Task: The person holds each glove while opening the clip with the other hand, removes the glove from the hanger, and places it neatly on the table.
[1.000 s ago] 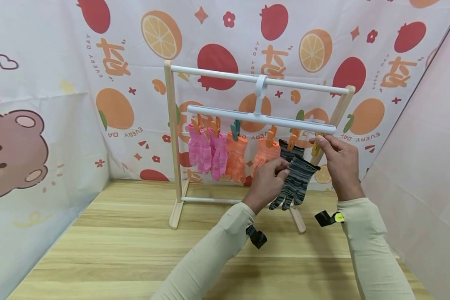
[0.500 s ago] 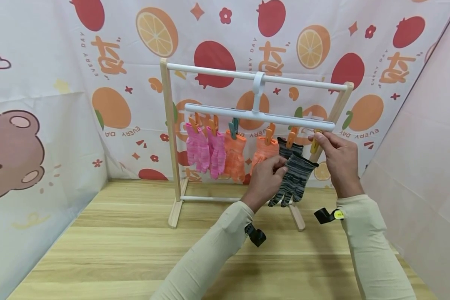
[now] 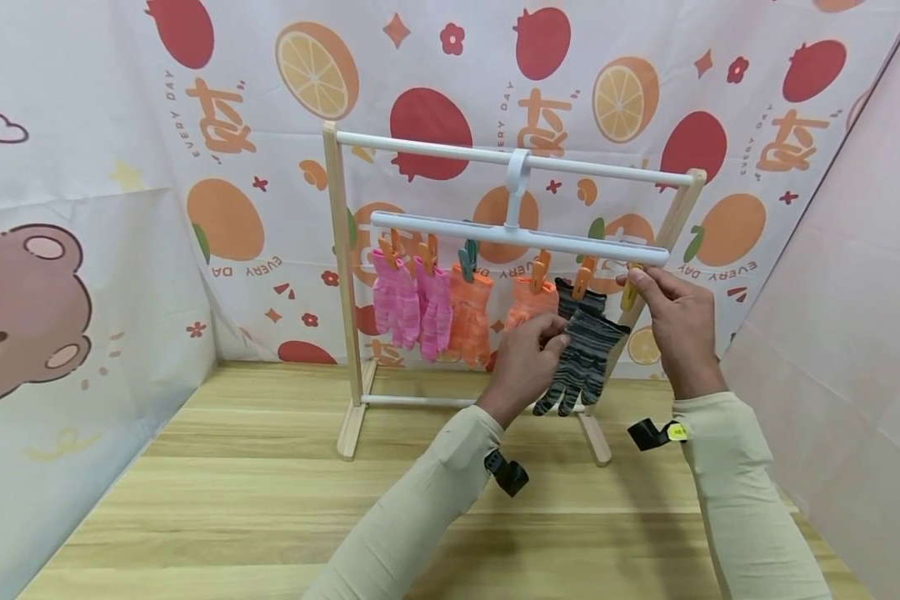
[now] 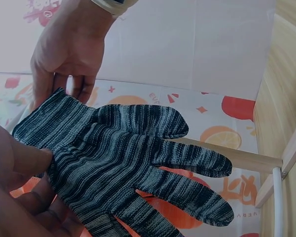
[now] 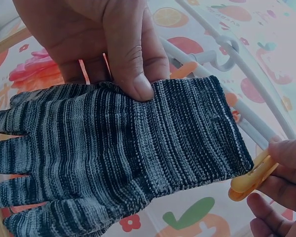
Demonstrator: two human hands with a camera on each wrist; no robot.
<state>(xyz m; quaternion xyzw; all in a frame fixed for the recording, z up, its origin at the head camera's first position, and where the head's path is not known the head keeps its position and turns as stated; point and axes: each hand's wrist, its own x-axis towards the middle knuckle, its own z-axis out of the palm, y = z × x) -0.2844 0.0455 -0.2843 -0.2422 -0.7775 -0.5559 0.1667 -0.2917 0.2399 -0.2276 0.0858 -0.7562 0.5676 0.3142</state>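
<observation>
Tabletop (image 3: 217, 517), lower frame, carries a wooden rack (image 3: 345, 275). White hanger (image 3: 435, 226) hangs centrally from it. Left hand (image 3: 521, 367), curled, pinches the glove's side; right hand (image 3: 681, 329), right of frame, pinches a clip. Striped glove (image 3: 588, 358) lies between both hands, below the right. Yellow clip (image 5: 254, 177) sits beside the cuff; contact unclear

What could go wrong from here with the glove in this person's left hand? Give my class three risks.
The held glove could drop: the left hand pinches it at just one side. The yellow peg in the right hand might catch only a corner, since the cuff slants below it. A tug might swing the hanger, which hangs from the rail by a single hook.
</observation>
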